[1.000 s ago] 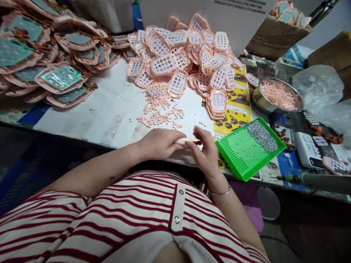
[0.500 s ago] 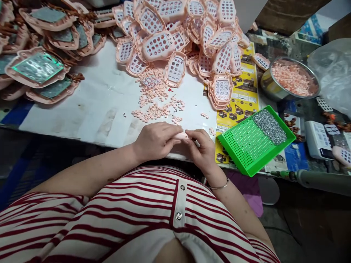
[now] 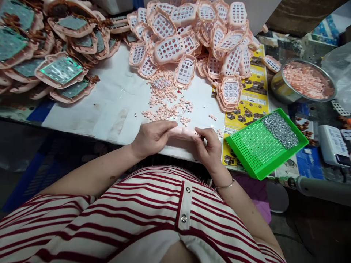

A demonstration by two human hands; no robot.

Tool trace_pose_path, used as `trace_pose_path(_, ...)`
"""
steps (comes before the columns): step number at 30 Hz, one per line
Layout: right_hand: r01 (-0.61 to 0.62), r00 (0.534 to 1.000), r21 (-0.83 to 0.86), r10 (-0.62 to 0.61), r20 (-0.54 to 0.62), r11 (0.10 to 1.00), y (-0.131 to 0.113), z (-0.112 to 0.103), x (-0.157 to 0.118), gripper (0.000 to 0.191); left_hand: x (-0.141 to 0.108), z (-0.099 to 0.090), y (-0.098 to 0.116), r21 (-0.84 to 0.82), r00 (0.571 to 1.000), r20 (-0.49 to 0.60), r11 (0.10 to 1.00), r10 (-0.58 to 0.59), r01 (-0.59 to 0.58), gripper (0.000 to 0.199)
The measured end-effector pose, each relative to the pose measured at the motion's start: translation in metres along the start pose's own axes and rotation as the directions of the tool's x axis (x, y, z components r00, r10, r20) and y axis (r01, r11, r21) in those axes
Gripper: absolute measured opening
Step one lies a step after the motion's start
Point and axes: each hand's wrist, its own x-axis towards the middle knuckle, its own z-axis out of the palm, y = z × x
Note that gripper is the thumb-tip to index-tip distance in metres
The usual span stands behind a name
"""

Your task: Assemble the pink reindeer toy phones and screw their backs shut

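Between my two hands, over the table's near edge, is a pink plastic casing (image 3: 184,132) seen edge-on. My left hand (image 3: 152,137) pinches its left end between thumb and fingers. At its right end my right hand (image 3: 208,146) grips it the same way. Just beyond the casing lie many tiny pink plastic pieces (image 3: 164,110), loose on the white table surface (image 3: 109,106). Farther back is a heap of pink casings (image 3: 168,49) with rows of holes. Which way the held casing's holed face points I cannot tell.
Pink casings with green circuit boards (image 3: 60,69) are piled at the left. To the right, a green perforated tray (image 3: 255,146) holds small silvery screws (image 3: 281,129). Behind it stands a metal bowl (image 3: 301,82) of pink pieces. A grey cylindrical tool (image 3: 315,186) lies at the right edge.
My hands have moved apart along the casing, and more of its length shows between them. The whole view has shifted, with the table's things appearing farther right.
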Motion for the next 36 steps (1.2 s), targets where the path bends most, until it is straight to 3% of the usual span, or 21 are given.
trace_pose_path(2, 0.012, 1.0, 0.006, -0.012, 0.005, 1.0, 0.001, 0.0, 0.0, 0.021, 0.002, -0.005, 0.001, 0.041, 0.998, 0.05, 0.999, -0.027, 0.025, 0.026)
trace_pose_path(5, 0.032, 0.999, 0.018, -0.032, 0.02, 0.999, 0.003, 0.0, 0.0, 0.021, 0.015, -0.016, 0.009, 0.173, 0.97, 0.237, 0.985, -0.055, 0.013, 0.029)
trace_pose_path(7, 0.05, 0.997, 0.026, -0.051, 0.055, 0.998, 0.001, 0.003, 0.0, 0.02, 0.029, -0.019, 0.019, 0.283, 0.911, 0.409, 0.957, -0.054, -0.071, 0.033)
trace_pose_path(10, 0.06, 0.991, 0.014, -0.061, 0.115, 0.998, -0.005, 0.007, -0.004, 0.018, 0.045, -0.017, 0.033, 0.368, 0.772, 0.621, 0.92, -0.136, -0.134, 0.035)
trace_pose_path(12, 0.067, 0.993, -0.037, -0.063, 0.097, 0.997, -0.012, 0.0, -0.007, 0.024, 0.046, -0.013, 0.038, 0.317, 0.727, 0.661, 0.947, -0.186, -0.046, 0.036)
trace_pose_path(14, 0.089, 0.996, -0.164, -0.092, -0.009, 0.982, -0.019, -0.02, -0.013, 0.035, 0.042, -0.01, 0.038, 0.13, 0.768, 0.607, 0.979, -0.205, 0.158, 0.038)
trace_pose_path(15, 0.102, 0.986, -0.259, -0.131, -0.1, 0.96, -0.024, -0.037, -0.016, 0.041, 0.04, -0.009, 0.036, 0.002, 0.788, 0.562, 0.953, -0.253, 0.304, 0.039)
trace_pose_path(16, 0.1, 0.96, -0.369, -0.188, -0.209, 0.924, -0.029, -0.056, -0.021, 0.045, 0.038, -0.008, 0.035, -0.137, 0.78, 0.534, 0.877, -0.327, 0.461, 0.041)
trace_pose_path(17, 0.078, 0.908, -0.482, -0.262, -0.327, 0.873, -0.034, -0.079, -0.026, 0.047, 0.036, -0.007, 0.035, -0.286, 0.748, 0.531, 0.746, -0.399, 0.601, 0.041)
trace_pose_path(18, 0.059, 0.809, -0.58, -0.379, -0.449, 0.812, -0.039, -0.103, -0.03, 0.051, 0.035, -0.005, 0.035, -0.417, 0.703, 0.548, 0.581, -0.453, 0.699, 0.041)
trace_pose_path(20, -0.031, 0.546, -0.689, -0.565, -0.619, 0.725, -0.046, -0.152, -0.04, 0.057, 0.034, 0.003, 0.042, -0.579, 0.617, 0.61, 0.252, -0.498, 0.776, 0.037)
trace_pose_path(21, -0.068, 0.448, -0.66, -0.568, -0.69, 0.748, -0.047, -0.175, -0.044, 0.057, 0.033, 0.008, 0.047, -0.607, 0.582, 0.642, 0.133, -0.499, 0.783, 0.035)
trace_pose_path(22, -0.102, 0.43, -0.578, -0.488, -0.759, 0.809, -0.046, -0.194, -0.048, 0.055, 0.033, 0.015, 0.052, -0.61, 0.548, 0.675, 0.045, -0.494, 0.791, 0.033)
trace_pose_path(24, -0.124, 0.559, -0.294, -0.178, -0.81, 0.948, -0.037, -0.222, -0.055, 0.039, 0.031, 0.032, 0.062, -0.568, 0.479, 0.744, -0.062, -0.466, 0.821, 0.03)
trace_pose_path(26, -0.207, 0.732, 0.044, 0.184, -0.656, 0.977, -0.026, -0.235, -0.06, 0.031, 0.029, 0.049, 0.069, -0.525, 0.43, 0.786, -0.112, -0.445, 0.844, 0.029)
trace_pose_path(27, -0.249, 0.765, 0.138, 0.282, -0.579, 0.959, -0.021, -0.236, -0.062, 0.029, 0.028, 0.057, 0.071, -0.514, 0.418, 0.794, -0.12, -0.441, 0.85, 0.029)
trace_pose_path(29, -0.262, 0.792, 0.208, 0.333, -0.512, 0.942, -0.015, -0.231, -0.061, 0.027, 0.025, 0.068, 0.073, -0.504, 0.408, 0.796, -0.116, -0.448, 0.856, 0.03)
trace_pose_path(31, -0.208, 0.802, 0.213, 0.291, -0.521, 0.955, -0.016, -0.22, -0.054, 0.029, 0.023, 0.074, 0.074, -0.488, 0.392, 0.802, -0.117, -0.451, 0.865, 0.032)
trace_pose_path(36, -0.131, 0.803, 0.259, 0.255, -0.538, 0.957, -0.02, -0.191, -0.032, 0.035, 0.021, 0.078, 0.074, -0.383, 0.302, 0.843, -0.102, -0.445, 0.918, 0.038)
